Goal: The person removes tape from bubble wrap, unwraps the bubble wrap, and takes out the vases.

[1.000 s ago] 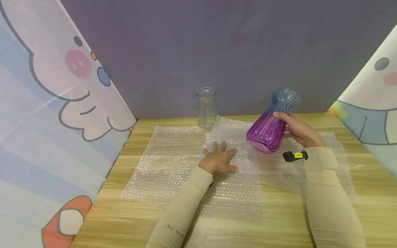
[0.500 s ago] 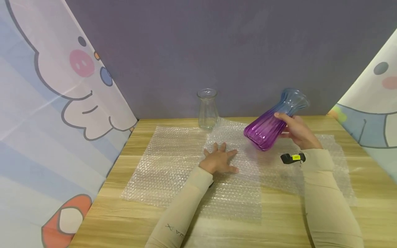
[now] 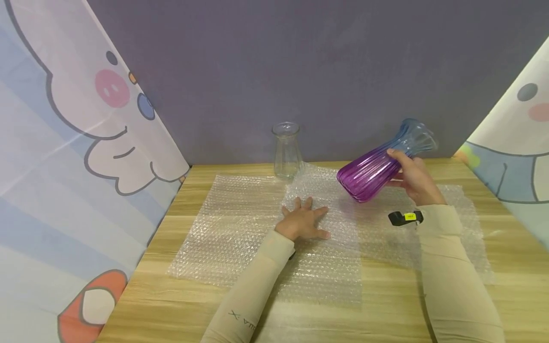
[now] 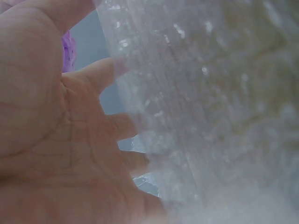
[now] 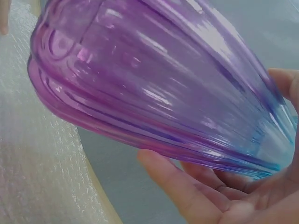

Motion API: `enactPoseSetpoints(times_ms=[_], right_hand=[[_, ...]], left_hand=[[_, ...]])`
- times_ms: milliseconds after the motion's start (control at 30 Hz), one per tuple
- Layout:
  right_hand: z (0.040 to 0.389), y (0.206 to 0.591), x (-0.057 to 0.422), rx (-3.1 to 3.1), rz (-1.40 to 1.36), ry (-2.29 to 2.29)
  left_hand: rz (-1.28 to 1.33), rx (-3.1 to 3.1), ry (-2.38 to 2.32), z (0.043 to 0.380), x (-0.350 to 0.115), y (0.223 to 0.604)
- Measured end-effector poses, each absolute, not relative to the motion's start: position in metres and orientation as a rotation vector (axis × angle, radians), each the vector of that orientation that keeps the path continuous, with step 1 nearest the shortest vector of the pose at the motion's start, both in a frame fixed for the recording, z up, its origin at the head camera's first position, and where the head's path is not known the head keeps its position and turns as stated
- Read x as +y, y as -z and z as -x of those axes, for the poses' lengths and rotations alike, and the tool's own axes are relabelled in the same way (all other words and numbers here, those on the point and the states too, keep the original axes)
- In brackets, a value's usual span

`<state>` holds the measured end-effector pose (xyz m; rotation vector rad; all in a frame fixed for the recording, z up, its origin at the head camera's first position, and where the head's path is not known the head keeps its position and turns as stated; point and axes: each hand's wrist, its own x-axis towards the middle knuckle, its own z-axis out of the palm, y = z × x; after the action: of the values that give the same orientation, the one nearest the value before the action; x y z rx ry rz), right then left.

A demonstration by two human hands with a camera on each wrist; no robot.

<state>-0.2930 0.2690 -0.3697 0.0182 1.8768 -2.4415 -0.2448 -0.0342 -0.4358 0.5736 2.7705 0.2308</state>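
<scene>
In the head view my right hand [image 3: 416, 177] grips a ribbed glass vase [image 3: 371, 175] by its narrow neck. The vase fades from purple at the base to blue at the flared mouth, and it tilts with its base toward the lower left. Thumb and fingers wrap the neck in the right wrist view, where the purple body [image 5: 154, 84] fills much of the picture. My left hand [image 3: 301, 223] lies with spread fingers on overlapping sheets of bubble wrap [image 3: 240, 224]. Seen from the left wrist, the bubble wrap [image 4: 224, 116] covers the ends of several fingers.
A clear glass vase [image 3: 287, 152] stands upright at the back of the wooden table [image 3: 386, 305], close to the bubble wrap's far edge. Behind it rises a grey wall [image 3: 240, 71]. Cartoon-printed cloths hang at the left [image 3: 68, 190] and right.
My right hand has tipped the purple-blue vase further over, nearer to horizontal, its mouth swinging right and slightly up. My left hand stays in place on the bubble wrap.
</scene>
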Motion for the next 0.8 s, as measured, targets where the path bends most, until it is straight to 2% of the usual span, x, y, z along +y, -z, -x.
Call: enactPoseSetpoints(times_ms=[800], right_hand=[[0.292,0.364,0.256,2.209,-0.074,2.559]], left_hand=[[-0.557,2.771,-0.217,0.247,-0.035,0.437]])
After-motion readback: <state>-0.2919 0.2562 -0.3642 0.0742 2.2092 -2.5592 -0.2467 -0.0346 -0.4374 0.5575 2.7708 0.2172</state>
